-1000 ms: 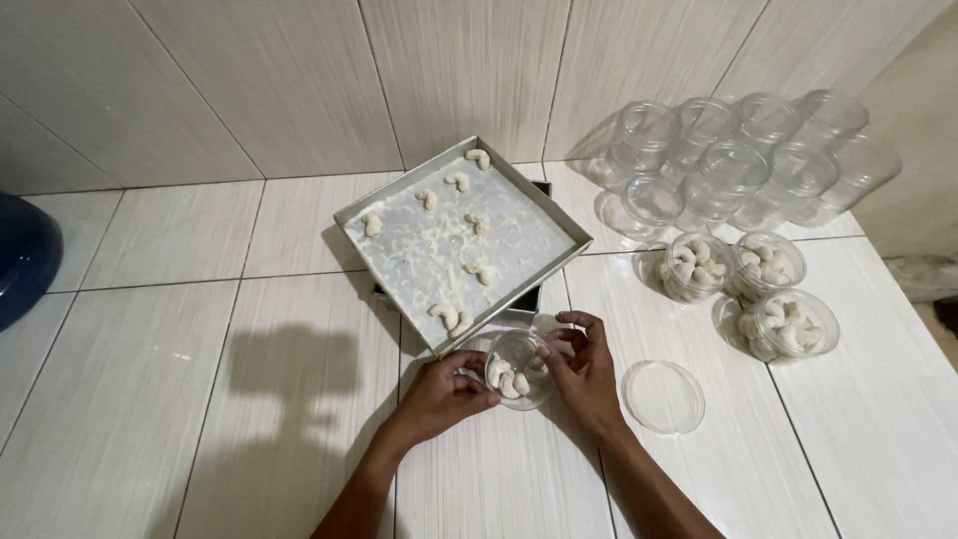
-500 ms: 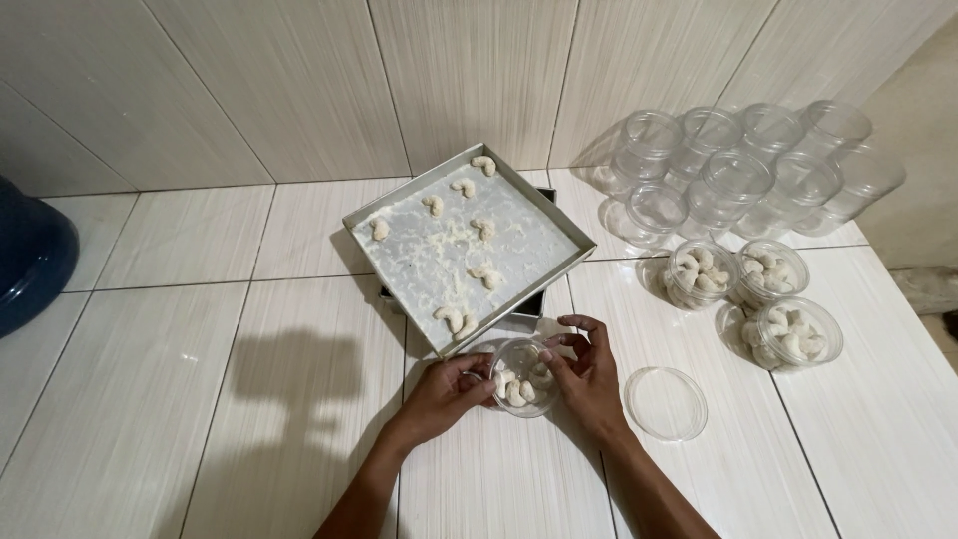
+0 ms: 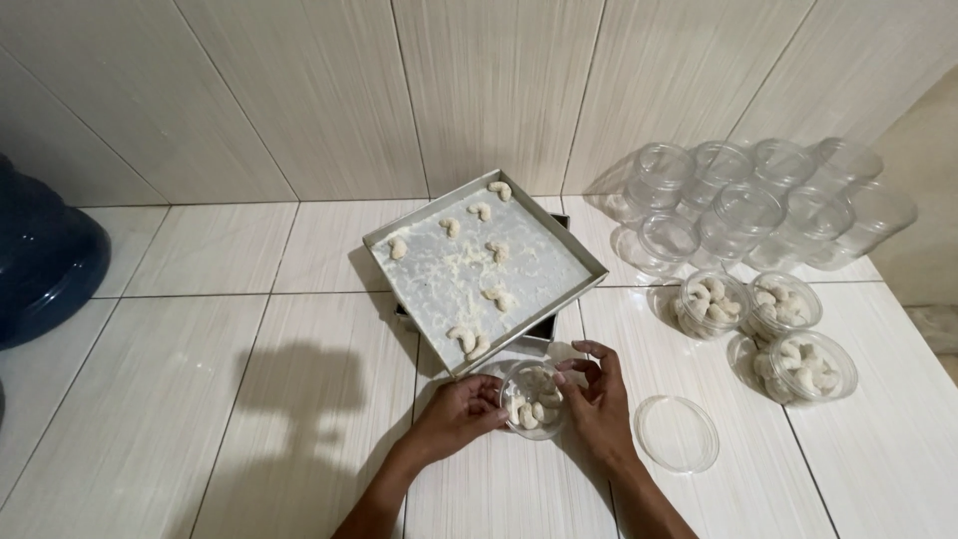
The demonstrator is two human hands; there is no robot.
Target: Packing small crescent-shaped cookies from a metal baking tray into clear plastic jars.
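Cupping a clear jar [image 3: 532,399] of cookies — both hands [image 3: 461,412] wrapped around.

A home setting used for small-scale baking is suggested. Work is done on a pale glossy tiled floor [image 3: 200,399] against a matching tiled wall [image 3: 299,90]. A square grey metal baking tray [image 3: 419,262] dusted with white sugar is set near the wall, clear round plastic jars [image 3: 743,210] are grouped towards the floor's right edge, and a dark blue water jug [image 3: 40,265] is seen at its left edge.
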